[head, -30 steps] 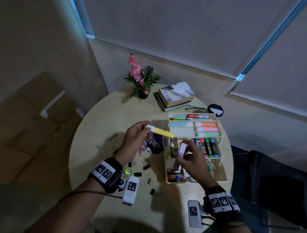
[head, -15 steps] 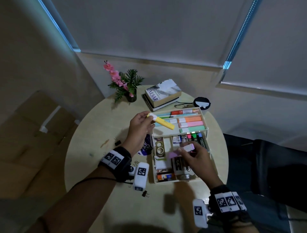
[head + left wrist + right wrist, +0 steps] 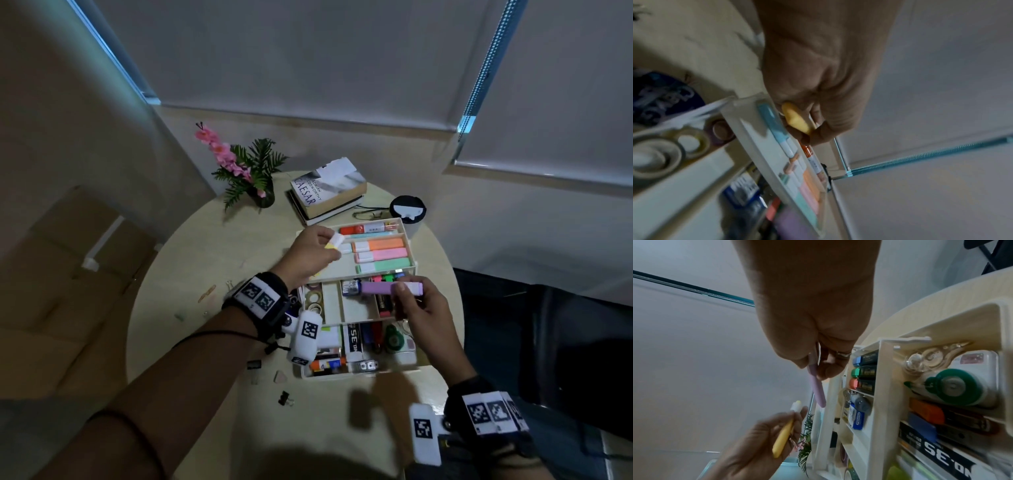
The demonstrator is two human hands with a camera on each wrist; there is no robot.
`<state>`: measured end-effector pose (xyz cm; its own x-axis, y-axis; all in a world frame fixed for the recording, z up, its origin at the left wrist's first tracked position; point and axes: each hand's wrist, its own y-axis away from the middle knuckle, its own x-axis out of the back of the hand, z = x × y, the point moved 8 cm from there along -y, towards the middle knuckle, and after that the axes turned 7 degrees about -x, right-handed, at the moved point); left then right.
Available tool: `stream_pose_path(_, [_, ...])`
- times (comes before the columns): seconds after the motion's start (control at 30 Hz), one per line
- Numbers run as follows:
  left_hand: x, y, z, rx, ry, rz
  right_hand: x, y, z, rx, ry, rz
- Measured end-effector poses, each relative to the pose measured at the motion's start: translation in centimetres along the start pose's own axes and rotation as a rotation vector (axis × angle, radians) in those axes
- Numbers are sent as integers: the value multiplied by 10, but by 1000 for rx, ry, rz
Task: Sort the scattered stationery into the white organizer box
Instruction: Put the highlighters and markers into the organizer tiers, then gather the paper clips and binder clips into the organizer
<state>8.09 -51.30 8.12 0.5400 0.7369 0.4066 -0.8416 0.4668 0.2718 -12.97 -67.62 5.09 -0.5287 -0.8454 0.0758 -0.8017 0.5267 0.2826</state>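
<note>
Two highlighters being held at once: yellow highlighter (image 3: 334,244) pinched in the curled fingers of the left hand (image 3: 308,255), hovering over the near-left corner of the top tray; purple highlighter (image 3: 390,287) pinched near its pale cap by the right hand (image 3: 423,317), lying level above the middle tier of the white organizer box (image 3: 358,298).

Probably heading for the top tray, beside the orange highlighter (image 3: 378,245), pink highlighter (image 3: 382,255) and green highlighter (image 3: 383,265) already lying in a row. Risking a few things from here: both hands converging on one tray and knocking together; purple barrel, gripped only at one end, tipping and dropping into the marker compartment below; yellow one sliding in crooked across the blue pen (image 3: 774,128) lying just beside it, leaving too little room. Possibly also nudging the stepped tray out of line with a careless wrist.

Further out, still lying loose on the round table (image 3: 191,267): black binder clip (image 3: 285,398), a pinkish scrap near it, small clips off to the left. Sitting well apart at the far edge and not interfering: stack of books (image 3: 327,192), potted plant (image 3: 251,174), black round object (image 3: 407,209). Partly blocking sight of the box's left side: left wrist camera (image 3: 306,337).
</note>
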Motion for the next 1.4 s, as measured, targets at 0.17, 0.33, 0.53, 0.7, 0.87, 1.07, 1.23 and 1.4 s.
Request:
stream_pose_path(0.17, [-5,1,7,-284,-438,-65,5,-8,-17,4,-84,-17])
stream_pose_path(0.33, [-11,1,-4,-302,-496,-41,5,-10,-30,30,-65,-68])
stream_pose_path(0.53, [-20,8,2,-472,-688,-17,-1,-9,-25,-26,-81,-195])
stream_pose_path(0.7, [-20,9,0,-546,-705,13,4,-10,-46,86,46,-70])
stream_pose_path(0.87, [-4,8,-12,-500,-679,75,-5,-26,-61,131,63,38])
stream_pose_path(1.07, [23,14,-27,-474,-506,123,-46,-50,-59,163,161,75])
stream_pose_path(1.23, [42,34,-48,-469,-477,158,-72,-62,-47,151,355,87])
stream_pose_path(1.4, [61,56,-68,-472,-385,173,-96,-66,-35,155,568,38])
